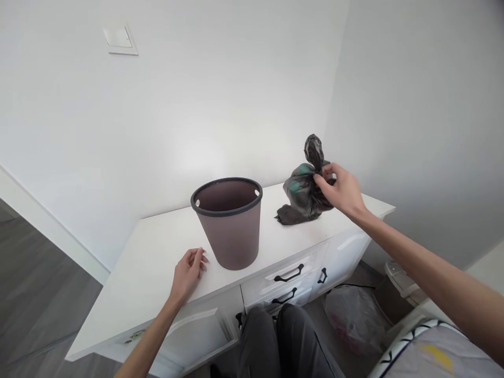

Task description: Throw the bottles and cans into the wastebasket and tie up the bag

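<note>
At the cabinet's right end: The black bag (305,199) is located above the white cabinet top (157,252), toward the back edge and the right end, its neck gathered. Greenish contents show through the film. Whether its base bears on the surface cannot be told.
Right hand: Your right hand (343,188) is closed on the bag, thumb and fingers pinching it just below the gathered neck.
Bag handling: In my judgement, you should keep that pinch on the gathered film, where it is thickest; a grip lower down could stretch or tear the thin wall.
Dark film: A flattened piece of dark film (293,216) lies at the bag's left foot; whether it is separate cannot be told. Watch that it does not drag.
Bin: The mauve bin (232,241) stands upright left of the bag, close to the front edge. Its nearness to that edge would, I judge, merit a steadying hand if knocked.
Left hand: Your left hand (188,275) rests near the front edge, just left of the bin, fingers loosely curled, gripping nothing.
Floor: A translucent plastic bag (354,317) lies below the cabinet's right end.
</note>
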Demonstrator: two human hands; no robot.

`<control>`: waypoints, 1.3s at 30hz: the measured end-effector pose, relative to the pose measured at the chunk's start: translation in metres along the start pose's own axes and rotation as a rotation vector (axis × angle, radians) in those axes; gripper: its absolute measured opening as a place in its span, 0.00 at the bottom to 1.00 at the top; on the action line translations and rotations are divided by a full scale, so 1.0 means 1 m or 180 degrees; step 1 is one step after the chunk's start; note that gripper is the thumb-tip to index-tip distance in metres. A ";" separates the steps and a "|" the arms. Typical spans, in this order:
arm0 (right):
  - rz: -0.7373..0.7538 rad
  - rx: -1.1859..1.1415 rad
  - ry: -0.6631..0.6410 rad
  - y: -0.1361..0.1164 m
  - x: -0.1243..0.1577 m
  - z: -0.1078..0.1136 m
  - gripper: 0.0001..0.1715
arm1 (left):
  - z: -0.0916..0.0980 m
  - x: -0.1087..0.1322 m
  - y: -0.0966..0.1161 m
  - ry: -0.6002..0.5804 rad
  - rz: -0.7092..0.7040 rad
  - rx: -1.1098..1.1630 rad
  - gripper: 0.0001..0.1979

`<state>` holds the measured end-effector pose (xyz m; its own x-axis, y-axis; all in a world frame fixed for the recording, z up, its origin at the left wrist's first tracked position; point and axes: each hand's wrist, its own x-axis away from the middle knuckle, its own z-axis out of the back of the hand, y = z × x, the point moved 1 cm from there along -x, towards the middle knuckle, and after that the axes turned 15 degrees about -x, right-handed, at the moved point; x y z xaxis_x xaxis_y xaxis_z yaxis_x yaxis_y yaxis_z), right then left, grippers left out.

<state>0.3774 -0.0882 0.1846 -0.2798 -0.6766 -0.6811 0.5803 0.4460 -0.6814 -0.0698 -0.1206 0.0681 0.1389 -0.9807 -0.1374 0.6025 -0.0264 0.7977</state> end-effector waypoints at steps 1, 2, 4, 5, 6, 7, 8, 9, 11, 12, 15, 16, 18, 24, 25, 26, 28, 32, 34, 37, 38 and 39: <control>0.0052 0.0074 0.0024 0.014 -0.017 -0.018 0.09 | -0.001 0.001 -0.001 0.0022 -0.0024 -0.0022 0.31; 0.0070 0.0126 0.0012 0.029 -0.032 -0.036 0.08 | -0.001 0.002 -0.001 0.0045 -0.0033 -0.0028 0.31; 0.0081 0.0197 0.0006 0.059 -0.057 -0.072 0.07 | -0.002 0.003 -0.001 0.0051 -0.0025 -0.0032 0.31; 0.0042 0.0226 -0.0013 0.074 -0.065 -0.090 0.07 | -0.003 0.002 -0.003 0.0023 -0.0014 -0.0040 0.30; -0.0086 0.0238 -0.0057 0.088 -0.070 -0.107 0.07 | -0.004 0.001 -0.005 -0.0021 -0.0002 -0.0046 0.29; -0.0272 0.0263 -0.0113 0.100 -0.073 -0.123 0.08 | -0.005 0.000 -0.008 -0.0067 0.0009 -0.0053 0.28; -0.0467 0.0289 -0.0183 0.110 -0.072 -0.139 0.10 | -0.007 -0.002 -0.010 -0.0104 0.0017 -0.0064 0.27; -0.0634 0.0312 -0.0268 0.117 -0.069 -0.153 0.10 | -0.008 -0.003 -0.012 -0.0124 0.0019 -0.0083 0.26; -0.0834 0.0362 -0.0457 0.125 -0.059 -0.179 0.11 | -0.009 -0.006 -0.014 -0.0133 0.0017 -0.0148 0.25; -0.0882 0.0407 -0.0553 0.125 -0.052 -0.191 0.10 | -0.009 -0.006 -0.014 -0.0130 0.0024 -0.0186 0.25; -0.1000 0.0685 -0.0792 0.118 -0.035 -0.216 0.08 | -0.009 -0.007 -0.010 -0.0113 0.0074 -0.0236 0.24; -0.1037 0.0802 -0.0853 0.115 -0.032 -0.222 0.08 | -0.009 -0.007 -0.008 -0.0116 0.0086 -0.0235 0.24; -0.1082 0.1014 -0.0946 0.109 -0.028 -0.230 0.09 | -0.010 -0.006 -0.008 -0.0142 0.0088 -0.0240 0.23; -0.0732 0.1309 -0.1306 0.101 -0.010 -0.231 0.19 | -0.013 -0.007 -0.017 -0.0216 0.0027 -0.0244 0.22; -0.0596 0.1315 -0.1363 0.099 -0.003 -0.228 0.21 | -0.013 -0.007 -0.018 -0.0210 0.0021 -0.0257 0.22; -0.0457 0.1306 -0.1404 0.097 0.007 -0.225 0.24 | -0.013 -0.007 -0.018 -0.0203 0.0010 -0.0273 0.22; -0.0209 0.1237 -0.1420 0.094 0.030 -0.216 0.29 | -0.013 -0.006 -0.017 -0.0180 -0.0025 -0.0294 0.22; 0.0217 0.0927 -0.1330 0.092 0.085 -0.197 0.34 | -0.013 -0.004 -0.014 -0.0157 -0.0061 -0.0300 0.23; 0.0427 0.0716 -0.1381 0.095 0.109 -0.189 0.33 | -0.013 -0.005 -0.014 -0.0162 -0.0083 -0.0316 0.23; 0.0619 0.0424 -0.1557 0.102 0.134 -0.185 0.29 | -0.013 -0.006 -0.017 -0.0153 -0.0151 -0.0333 0.23; 0.0601 0.0365 -0.1645 0.104 0.138 -0.185 0.28 | -0.014 -0.007 -0.018 -0.0136 -0.0164 -0.0331 0.24; 0.0543 0.0336 -0.1746 0.105 0.141 -0.187 0.28 | -0.014 -0.008 -0.020 -0.0110 -0.0166 -0.0327 0.24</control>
<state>0.2560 -0.0273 -0.0329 0.2451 -0.8173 -0.5215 0.6632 0.5337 -0.5247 -0.0721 -0.1098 0.0455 0.0793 -0.9847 -0.1554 0.6857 -0.0593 0.7254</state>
